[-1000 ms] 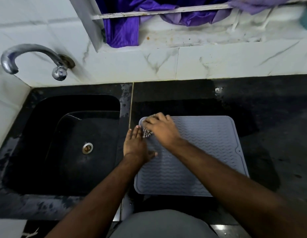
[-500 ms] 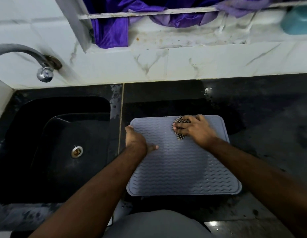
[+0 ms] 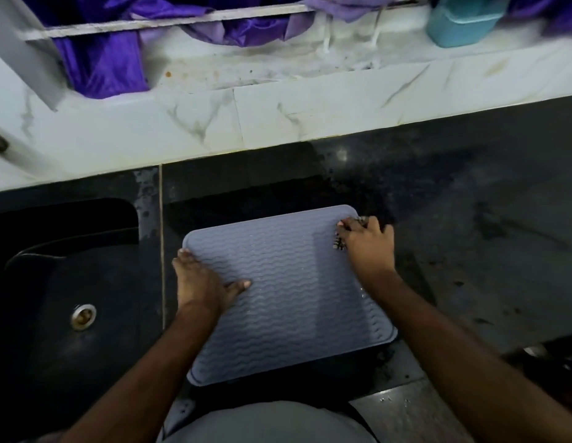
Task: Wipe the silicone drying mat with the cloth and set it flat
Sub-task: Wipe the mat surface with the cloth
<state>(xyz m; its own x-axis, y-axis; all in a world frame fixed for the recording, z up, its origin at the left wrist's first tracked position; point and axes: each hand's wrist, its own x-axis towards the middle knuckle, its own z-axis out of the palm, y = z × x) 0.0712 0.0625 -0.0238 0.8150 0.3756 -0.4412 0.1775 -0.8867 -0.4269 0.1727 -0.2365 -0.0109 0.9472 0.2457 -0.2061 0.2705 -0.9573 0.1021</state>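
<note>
Mat (image 3: 287, 292) lies flat on black countertop (image 3: 470, 219) beside dark sink (image 3: 70, 282).

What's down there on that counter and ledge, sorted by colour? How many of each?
Grey: 1, the silicone mat
Checked dark and light: 1, the cloth under the right hand
Purple: 1, the draped fabric
Teal: 1, the tub
Total: 4
</note>
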